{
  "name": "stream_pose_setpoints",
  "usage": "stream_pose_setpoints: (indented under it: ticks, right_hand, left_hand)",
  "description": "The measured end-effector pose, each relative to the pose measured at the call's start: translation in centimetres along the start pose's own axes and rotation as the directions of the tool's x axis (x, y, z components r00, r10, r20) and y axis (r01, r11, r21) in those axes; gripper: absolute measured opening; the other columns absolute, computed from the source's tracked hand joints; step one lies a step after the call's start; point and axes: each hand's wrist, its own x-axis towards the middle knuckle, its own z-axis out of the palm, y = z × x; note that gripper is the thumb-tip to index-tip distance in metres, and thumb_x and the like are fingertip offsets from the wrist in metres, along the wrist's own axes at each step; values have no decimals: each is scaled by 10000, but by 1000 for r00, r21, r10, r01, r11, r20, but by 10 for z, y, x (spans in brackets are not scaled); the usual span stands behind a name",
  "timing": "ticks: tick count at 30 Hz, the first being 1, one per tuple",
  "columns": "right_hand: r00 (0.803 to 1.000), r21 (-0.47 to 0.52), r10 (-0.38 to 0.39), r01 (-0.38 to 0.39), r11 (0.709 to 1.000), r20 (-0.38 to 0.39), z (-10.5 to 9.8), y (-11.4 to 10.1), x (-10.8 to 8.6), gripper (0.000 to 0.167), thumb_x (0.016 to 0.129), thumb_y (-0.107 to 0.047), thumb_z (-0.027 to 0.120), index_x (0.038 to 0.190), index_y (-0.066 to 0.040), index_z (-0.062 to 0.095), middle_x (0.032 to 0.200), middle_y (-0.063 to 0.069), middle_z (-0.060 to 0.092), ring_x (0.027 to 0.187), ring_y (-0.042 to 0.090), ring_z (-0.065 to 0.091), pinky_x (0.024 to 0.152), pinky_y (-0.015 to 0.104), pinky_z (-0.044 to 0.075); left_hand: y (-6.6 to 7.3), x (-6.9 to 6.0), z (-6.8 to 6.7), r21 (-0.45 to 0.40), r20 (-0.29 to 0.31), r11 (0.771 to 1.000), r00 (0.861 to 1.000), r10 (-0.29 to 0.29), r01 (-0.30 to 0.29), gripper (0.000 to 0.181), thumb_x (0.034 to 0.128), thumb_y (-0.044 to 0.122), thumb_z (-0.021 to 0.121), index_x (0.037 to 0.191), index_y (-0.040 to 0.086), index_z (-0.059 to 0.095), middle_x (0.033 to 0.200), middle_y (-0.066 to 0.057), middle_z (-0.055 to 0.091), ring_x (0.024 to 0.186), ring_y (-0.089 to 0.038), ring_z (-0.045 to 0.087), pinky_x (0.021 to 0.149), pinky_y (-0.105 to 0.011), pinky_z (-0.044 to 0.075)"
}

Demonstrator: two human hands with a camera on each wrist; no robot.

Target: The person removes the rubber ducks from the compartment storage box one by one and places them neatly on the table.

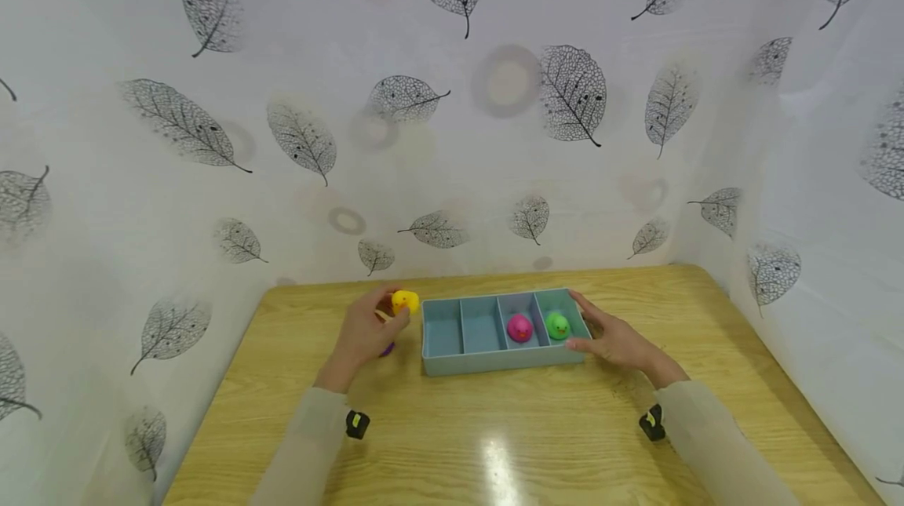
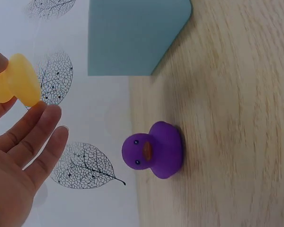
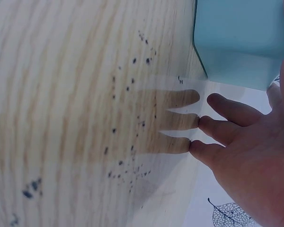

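Observation:
My left hand (image 1: 363,333) pinches a yellow rubber duck (image 1: 404,302) just left of a blue-grey divided box (image 1: 504,357). Below that hand stands a purple rubber duck (image 2: 168,150) on the table, mostly hidden by the hand in the head view. At the box's right end, my right hand (image 1: 616,340) holds it between thumb and index finger, while its other fingers extend beside it in the right wrist view. A pink duck (image 1: 519,328) sits in the third compartment from the left, and a green duck (image 1: 557,325) in the rightmost. The two left compartments hold nothing.
The wooden table (image 1: 452,427) carries the box near its back edge. A white leaf-patterned sheet (image 1: 452,161) hangs behind and along both sides. Small dark specks (image 3: 134,61) mark the surface by the right hand.

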Motion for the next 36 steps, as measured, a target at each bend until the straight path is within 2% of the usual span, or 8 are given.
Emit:
stream_pose_setpoints:
  ticks: [4, 11, 22, 26, 32, 36]
  right_hand:
    - [1000, 3, -5, 5, 1000, 2, 1, 2, 0, 980, 990, -480, 711, 1695, -392, 36, 1717, 279, 219, 1513, 539, 346, 1166, 745, 333]
    - [1000, 9, -8, 8, 1000, 5, 0, 3, 0, 973, 993, -486, 706, 1692, -406, 34, 1722, 269, 214, 1515, 531, 351, 1159, 740, 349]
    - [1000, 30, -4, 4, 1000, 5, 0, 3, 0, 970, 989, -478, 713, 1691, -412, 47, 1725, 267, 209, 1520, 529, 343, 1162, 735, 350]
    - [1000, 38, -3, 3, 999, 8, -1, 2, 0, 974, 989, -476, 713, 1692, -406, 43, 1732, 260, 189, 1526, 526, 333, 1170, 731, 343]
    - [1000, 16, -1, 1, 1000, 8, -1, 1, 0, 981, 988, -479, 714, 1695, -395, 40, 1722, 273, 213, 1514, 534, 351, 1165, 743, 336]
    - [1000, 7, -4, 4, 1000, 13, -1, 0, 0, 985, 991, -481, 710, 1699, -378, 33, 1721, 282, 205, 1510, 543, 348, 1163, 745, 336]
  left_hand:
    - [-4, -3, -4, 14, -11, 1000, 1000, 4, -4, 349, 927, 179, 761, 1259, 87, 703, 1038, -72, 745, 874, -215, 679, 692, -243, 571]
    - [-12, -9, -13, -25, -12, 1000, 1000, 11, -11, 372, 939, 145, 763, 1292, 63, 681, 1066, -115, 733, 878, -226, 680, 676, -233, 575]
    - [-31, -24, -27, -45, -37, 995, 996, -86, 84, 383, 940, 143, 762, 1309, 81, 680, 1108, -142, 724, 914, -229, 688, 701, -223, 575]
    - [-37, -28, -33, -41, -41, 994, 994, -104, 102, 387, 943, 137, 765, 1315, 69, 682, 1122, -156, 729, 914, -232, 692, 713, -212, 576]
    - [-45, -34, -38, -30, -53, 996, 995, -83, 81, 378, 930, 117, 783, 1291, 45, 695, 1106, -175, 740, 875, -255, 704, 700, -212, 587]
    - [-51, -39, -40, -14, -69, 998, 995, -69, 68, 372, 902, 80, 794, 1259, 22, 707, 1096, -193, 753, 832, -222, 710, 691, -212, 589]
